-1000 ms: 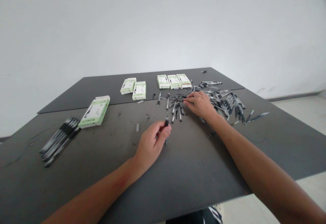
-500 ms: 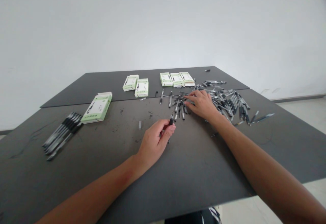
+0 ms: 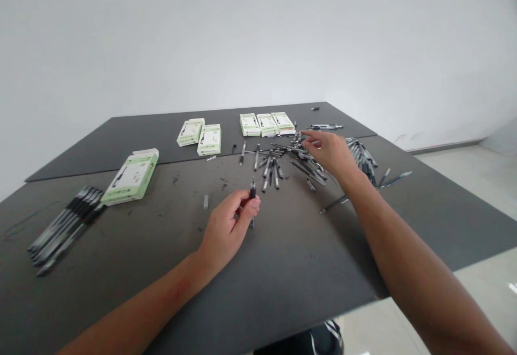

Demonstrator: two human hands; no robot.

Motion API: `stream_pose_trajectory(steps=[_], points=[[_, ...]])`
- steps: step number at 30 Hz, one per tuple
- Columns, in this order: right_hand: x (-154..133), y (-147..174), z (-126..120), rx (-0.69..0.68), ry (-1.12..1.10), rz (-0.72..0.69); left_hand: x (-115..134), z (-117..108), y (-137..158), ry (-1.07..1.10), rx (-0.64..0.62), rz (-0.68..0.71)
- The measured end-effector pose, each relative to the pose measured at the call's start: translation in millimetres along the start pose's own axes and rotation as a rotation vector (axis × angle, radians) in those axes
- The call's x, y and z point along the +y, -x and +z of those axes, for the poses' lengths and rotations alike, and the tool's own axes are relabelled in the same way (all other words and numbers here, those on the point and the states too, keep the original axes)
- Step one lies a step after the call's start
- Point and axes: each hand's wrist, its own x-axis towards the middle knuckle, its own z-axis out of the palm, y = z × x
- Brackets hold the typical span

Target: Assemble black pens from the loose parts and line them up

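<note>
My left hand (image 3: 228, 221) keeps one pen (image 3: 252, 192) pinched between thumb and fingers above the worktop (image 3: 283, 269), near its middle. My right hand (image 3: 329, 153) has shifted farther over the heap of pens (image 3: 307, 167), fingers loosely spread, uncovering its nearer side; I judge that leaves more pens within easy choice. From the left edge: one row of pens (image 3: 67, 225), overlapping too much to count; one box (image 3: 131, 177); a pair of boxes (image 3: 209, 139); three more boxes (image 3: 267, 124); one heap, uncountable.
</note>
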Motion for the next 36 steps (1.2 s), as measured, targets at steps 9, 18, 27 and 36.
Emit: stream_pose_trajectory(steps=[9,18,27,36], points=[[3.8,-3.6,-28.3,0.072,0.008,0.189,1.8,-1.9,-2.0,0.024,-0.002,-0.071],[28.9,-1.9,-40.5,-0.177,0.136,0.271,-3.8,-3.8,-0.4,-0.015,-0.008,-0.125],[42.1,3.3,-19.4,-0.322,0.176,0.172,-2.2,-5.4,-2.5,-0.041,0.02,-0.161],[32.6,7.6,5.6,-0.344,0.266,0.035,-3.5,-7.2,-2.5,-0.005,0.009,-0.224]])
